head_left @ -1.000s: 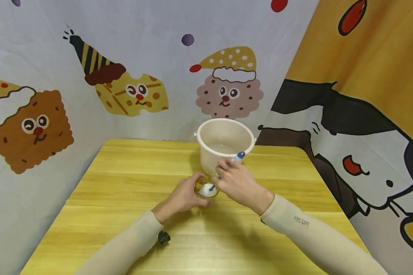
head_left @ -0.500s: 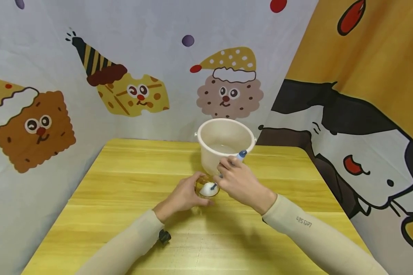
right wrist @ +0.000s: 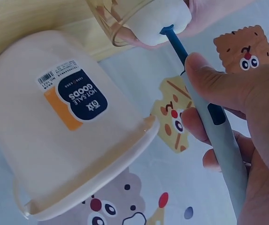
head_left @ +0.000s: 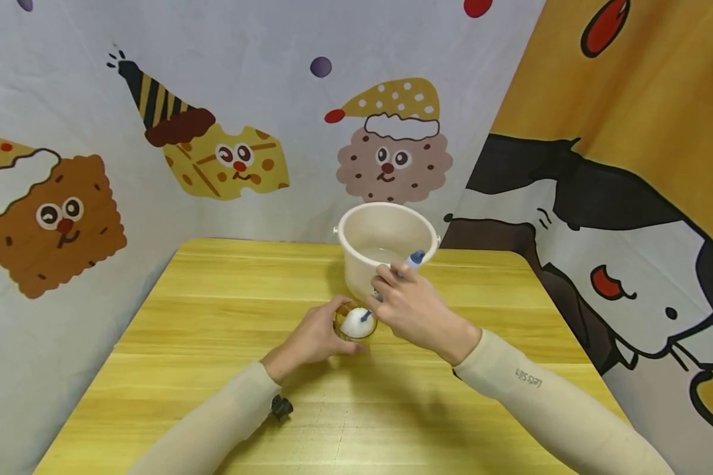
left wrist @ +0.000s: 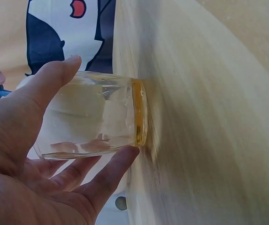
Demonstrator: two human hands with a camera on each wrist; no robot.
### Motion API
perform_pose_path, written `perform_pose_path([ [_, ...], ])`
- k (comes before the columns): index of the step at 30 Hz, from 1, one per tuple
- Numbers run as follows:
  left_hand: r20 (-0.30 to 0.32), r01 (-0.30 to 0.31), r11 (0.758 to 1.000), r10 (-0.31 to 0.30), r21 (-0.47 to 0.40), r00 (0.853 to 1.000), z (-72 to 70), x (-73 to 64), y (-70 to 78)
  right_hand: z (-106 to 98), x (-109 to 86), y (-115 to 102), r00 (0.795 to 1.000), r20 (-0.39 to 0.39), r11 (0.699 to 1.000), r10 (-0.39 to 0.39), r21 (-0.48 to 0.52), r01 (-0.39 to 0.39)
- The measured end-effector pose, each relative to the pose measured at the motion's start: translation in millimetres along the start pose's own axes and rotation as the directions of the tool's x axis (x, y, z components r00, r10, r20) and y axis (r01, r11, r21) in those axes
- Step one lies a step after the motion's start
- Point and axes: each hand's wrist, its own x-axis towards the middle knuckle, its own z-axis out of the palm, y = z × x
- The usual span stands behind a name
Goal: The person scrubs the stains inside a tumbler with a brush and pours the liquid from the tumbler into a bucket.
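On the table stands a clear, amber-tinted glass cup (left wrist: 89, 117); its base touches the wood in the left wrist view. My left hand (head_left: 316, 335) grips it from the left, thumb on one side and fingers round the other. Inside the cup sits the round white sponge head (head_left: 354, 323) of a cup brush (right wrist: 211, 133) with a pale blue-grey handle and darker blue neck. My right hand (head_left: 418, 310) holds the tilted handle from above, thumb along it near the neck. The cup hides the sponge's lower part in the head view.
A cream bucket (head_left: 358, 267) with a label (right wrist: 76, 96) stands just behind the cup, close to my right hand. The yellow wooden table (head_left: 226, 297) spreads around. A cartoon-printed cloth (head_left: 261, 59) hangs behind and to the right.
My right hand and the brush handle have risen slightly, and the sponge shows a little more at the cup's mouth. My left hand keeps its grip on the cup in nearly the same place.
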Motion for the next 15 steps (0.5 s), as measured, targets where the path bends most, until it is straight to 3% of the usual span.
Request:
perform_pose_path([
  [15, 0.023, -0.008, 1.000, 0.008, 0.016, 1.000, -2.1, -1.3, 0.3, -10.2, 12.2, 8.4, 1.000, -0.020, 1.000, -0.004, -0.019, 0.003],
])
